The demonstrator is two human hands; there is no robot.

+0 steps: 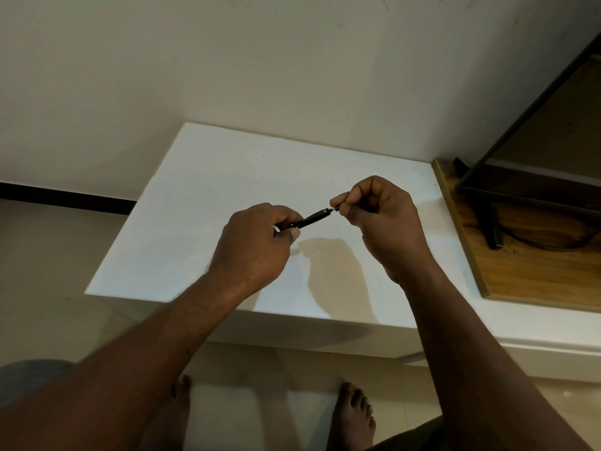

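- Plainly, the left hand [257,242] is wrapped round the rear half of a black pen [313,219], fingers curled over the barrel.
- The right hand [380,216] pinches the pen's small end piece between thumb and forefinger, with the other fingers tucked in.
- The pen is held in the air between both hands, tilted up toward the right, above the white table [227,177].
- The step in hand is probably twisting the end piece; I cannot tell whether off or on.
- The next move calls for a steady left grip while the right turns, so no small part drops.
- A wooden board [536,271] lies to the table's right.
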